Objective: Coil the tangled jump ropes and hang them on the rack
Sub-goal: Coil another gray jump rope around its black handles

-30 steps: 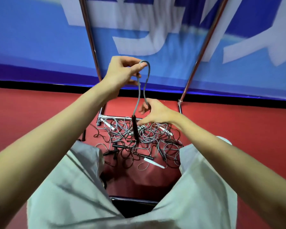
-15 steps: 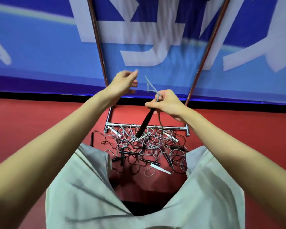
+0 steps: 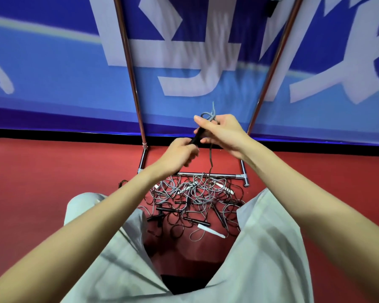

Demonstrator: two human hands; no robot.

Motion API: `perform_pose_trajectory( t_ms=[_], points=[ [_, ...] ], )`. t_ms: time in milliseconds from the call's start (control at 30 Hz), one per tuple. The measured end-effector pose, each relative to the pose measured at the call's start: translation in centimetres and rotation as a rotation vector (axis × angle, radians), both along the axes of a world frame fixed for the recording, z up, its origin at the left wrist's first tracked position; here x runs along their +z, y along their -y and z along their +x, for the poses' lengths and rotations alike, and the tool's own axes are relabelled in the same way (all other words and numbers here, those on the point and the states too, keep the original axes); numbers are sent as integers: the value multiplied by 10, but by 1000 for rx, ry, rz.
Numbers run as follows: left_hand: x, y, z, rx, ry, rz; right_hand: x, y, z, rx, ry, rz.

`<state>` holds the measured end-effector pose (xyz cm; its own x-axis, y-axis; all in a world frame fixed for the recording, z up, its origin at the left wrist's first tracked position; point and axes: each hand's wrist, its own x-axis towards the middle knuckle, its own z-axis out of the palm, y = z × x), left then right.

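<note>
A grey jump rope [image 3: 208, 115] with a black handle [image 3: 197, 137] is held up in front of the metal rack [image 3: 130, 68]. My right hand [image 3: 222, 133] pinches the rope's small loops and the top of the handle. My left hand [image 3: 181, 155] grips the lower end of that handle. One strand hangs from my right hand down to a tangled pile of grey and black jump ropes [image 3: 193, 200] on the red floor, with black and white handles mixed in.
The rack's two uprights rise to the top of the view; its base bar [image 3: 212, 176] lies just behind the pile. A blue banner wall [image 3: 53, 79] stands behind it. My knees in pale trousers [image 3: 269, 248] flank the pile.
My left hand dropped from beside the raised rope and took hold of the black handle's lower end. My right hand kept its pinch on the rope, and the loops bunched up.
</note>
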<state>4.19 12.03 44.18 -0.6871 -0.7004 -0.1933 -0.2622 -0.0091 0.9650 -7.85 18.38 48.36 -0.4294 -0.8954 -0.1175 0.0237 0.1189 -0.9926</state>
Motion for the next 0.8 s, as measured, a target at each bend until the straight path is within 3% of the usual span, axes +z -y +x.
perform_pose_trajectory(
  t_ms=[133, 200, 267, 333, 433, 567, 667, 800],
  points=[
    [5, 19, 7, 422, -261, 270, 12, -8, -19, 242, -464, 281],
    [3, 31, 18, 480, -304, 266, 17, -11, -32, 302, -709, 399],
    [-5, 35, 26, 452, -255, 200, 23, -11, -39, 221, -810, 394],
    [-14, 33, 32, 359, -133, 93, 33, -11, -38, 108, -607, 273],
    [-34, 21, 35, 175, 23, -17, 52, -12, -35, 51, -81, 68],
    [-57, 6, 34, 4, 24, 11, 66, -6, -29, 3, 377, -80],
    [-62, 0, 29, -51, 10, 6, 67, 1, -21, -11, 577, -154],
    [-64, -2, 14, 88, -100, 23, 63, 9, -20, -34, 692, -277]
  ],
)
